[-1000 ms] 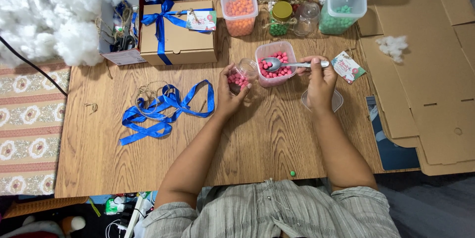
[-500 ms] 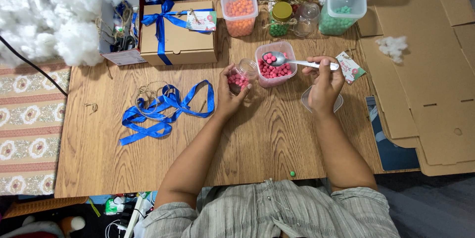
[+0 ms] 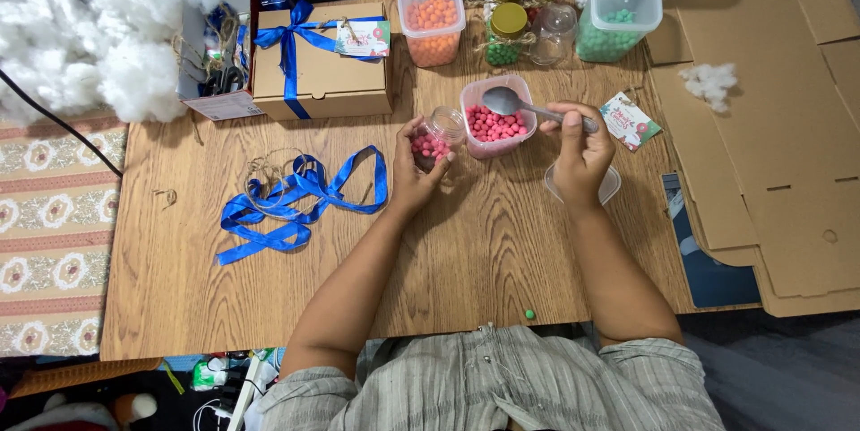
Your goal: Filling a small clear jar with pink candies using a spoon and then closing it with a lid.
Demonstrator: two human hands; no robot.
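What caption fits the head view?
Left hand tilts small jar; right hand holds spoon over tub of pink beads.

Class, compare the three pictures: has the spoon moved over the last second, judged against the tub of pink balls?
Yes. The spoon in the right hand has tipped: its bowl, earlier low over the tub of pink balls, now sits near the tub's far rim.

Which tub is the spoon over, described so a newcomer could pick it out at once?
On the wooden table, start from the cardboard gift box tied with blue ribbon and look right, past the small jar in the left hand. There stands an open clear plastic tub. It alone holds pink balls, with the right hand's metal spoon above; nearby tubs hold orange or green.
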